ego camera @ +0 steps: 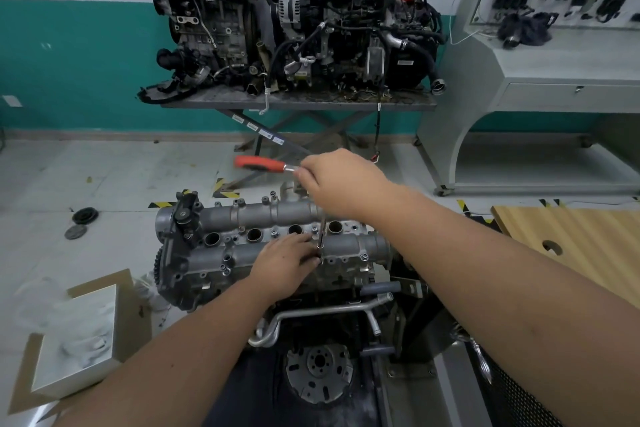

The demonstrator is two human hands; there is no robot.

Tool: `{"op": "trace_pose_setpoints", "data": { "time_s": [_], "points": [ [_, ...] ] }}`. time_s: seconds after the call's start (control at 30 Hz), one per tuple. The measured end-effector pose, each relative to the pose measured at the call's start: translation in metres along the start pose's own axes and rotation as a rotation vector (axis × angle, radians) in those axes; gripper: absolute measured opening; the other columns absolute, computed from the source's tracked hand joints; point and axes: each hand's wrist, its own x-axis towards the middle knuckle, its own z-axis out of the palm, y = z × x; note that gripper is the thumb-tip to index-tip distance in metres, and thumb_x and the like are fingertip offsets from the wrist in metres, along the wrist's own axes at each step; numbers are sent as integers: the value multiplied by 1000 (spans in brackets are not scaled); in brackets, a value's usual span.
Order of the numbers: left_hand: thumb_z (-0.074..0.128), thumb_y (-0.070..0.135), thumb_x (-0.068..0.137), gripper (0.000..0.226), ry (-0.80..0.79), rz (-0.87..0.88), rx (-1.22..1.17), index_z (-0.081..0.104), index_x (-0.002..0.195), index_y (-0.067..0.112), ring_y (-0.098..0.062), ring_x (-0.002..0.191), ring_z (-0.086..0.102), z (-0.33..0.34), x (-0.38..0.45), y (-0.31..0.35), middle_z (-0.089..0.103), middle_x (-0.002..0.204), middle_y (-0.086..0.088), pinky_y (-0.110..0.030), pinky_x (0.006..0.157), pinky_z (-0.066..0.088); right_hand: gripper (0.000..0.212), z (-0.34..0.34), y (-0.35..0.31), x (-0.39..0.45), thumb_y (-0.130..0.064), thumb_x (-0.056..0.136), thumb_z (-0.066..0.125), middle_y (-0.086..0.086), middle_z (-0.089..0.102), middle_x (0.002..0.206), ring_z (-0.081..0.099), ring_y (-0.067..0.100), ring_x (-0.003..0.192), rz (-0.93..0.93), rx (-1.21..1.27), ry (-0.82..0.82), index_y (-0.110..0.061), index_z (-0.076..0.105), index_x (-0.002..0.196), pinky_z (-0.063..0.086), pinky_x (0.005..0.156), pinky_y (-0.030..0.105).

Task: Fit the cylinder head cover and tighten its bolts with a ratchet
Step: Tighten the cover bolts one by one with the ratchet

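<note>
Gripping one ratchet [265, 163], right hand [341, 184], perhaps four plug wells [254, 235]

single head view – looks forward and down, close over the engine [273, 253], workshop wall beyond

No text is readable; small white labels [258, 130] on the lift-table strut in the upper middle are too blurred.

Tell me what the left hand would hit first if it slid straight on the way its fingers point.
Probably the ratchet's extension bar: the left hand lies on the cover, fingertips pointing right and already about at the bar's foot. Depth is unclear, so contact can't be confirmed.
</note>
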Motion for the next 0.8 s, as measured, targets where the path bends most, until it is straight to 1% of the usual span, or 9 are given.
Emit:
{"op": "trace_pose_setpoints", "data": {
  "time_s": [0.1, 0.17, 0.3, 0.4, 0.47, 0.5, 0.57, 0.67, 0.8],
  "points": [
    [51, 42, 101, 33, -20, -23, 10, 68, 124, 25, -16, 140, 39, 0, 2, -1, 42, 155, 9, -37, 114, 30, 27, 2, -4, 3, -21, 102, 44, 0, 66, 61, 69, 21, 62, 381, 911, -58, -8, 60, 86, 54, 72, 36],
    [51, 42, 101, 33, -29, -35, 17, 68, 124, 25, -16, 141, 38, 0, 1, -1, 40, 156, 9, -37, 115, 29, 19, 11, -6, -1, -16, 101, 48, -1, 63, 61, 69, 21, 68, 563, 1525, -58, -10, 55, 85, 46, 75, 34],
    [53, 38, 101, 28, 4, -10, 4, 71, 112, 20, -18, 129, 48, -1, 0, 2, 53, 141, 8, -37, 106, 37, 20, 35, -9, -7, -15, 99, 56, 6, 66, 82, 65, 22, 84, 579, 2015, 181, -16, 52, 80, 42, 71, 28],
    [54, 36, 100, 27, 17, 15, 19, 72, 111, 19, -19, 121, 52, -3, -1, 3, 58, 131, 9, -37, 99, 41, 15, 50, -13, -13, -35, 100, 54, -3, 70, 112, 63, 18, 108, 414, 1651, 342, -28, 66, 104, 49, 86, 28],
    [56, 35, 99, 27, 27, 19, 11, 71, 114, 18, -21, 120, 53, -2, -1, 2, 59, 130, 7, -37, 96, 43, 29, 59, -14, -19, -40, 101, 51, -11, 57, 139, 51, 5, 127, 205, 1115, 462, -36, 64, 126, 42, 101, 25],
    [57, 35, 99, 28, 30, 11, 8, 69, 117, 18, -22, 120, 54, -1, -1, 2, 60, 129, 4, -36, 96, 43, 31, 63, -12, -19, -34, 100, 54, -7, 54, 144, 48, 11, 132, 65, 790, 556, -29, 65, 129, 40, 105, 29],
    [58, 36, 98, 35, 17, -14, -19, 62, 128, 18, -22, 126, 53, -1, 0, 3, 57, 136, 0, -36, 104, 42, 25, 67, -8, -16, -15, 92, 67, 5, 63, 134, 55, 28, 124, -173, 238, 679, -13, 73, 117, 43, 100, 42],
    [61, 29, 97, 32, 41, -1, -82, 66, 125, 16, -22, 128, 50, -2, 0, 4, 56, 139, 0, -26, 103, 35, 18, 56, -10, -12, -3, 81, 70, 6, 70, 101, 64, 31, 98, -245, -56, 557, -10, 73, 98, 47, 87, 43],
    [55, 36, 100, 28, 47, -24, 23, 70, 117, 21, -21, 122, 50, -1, -2, 4, 57, 133, 5, -35, 97, 36, 26, 36, -8, -13, -33, 96, 47, 4, 58, 97, 53, 27, 86, -194, -248, 372, -14, 61, 107, 39, 82, 41]
  ]
}}
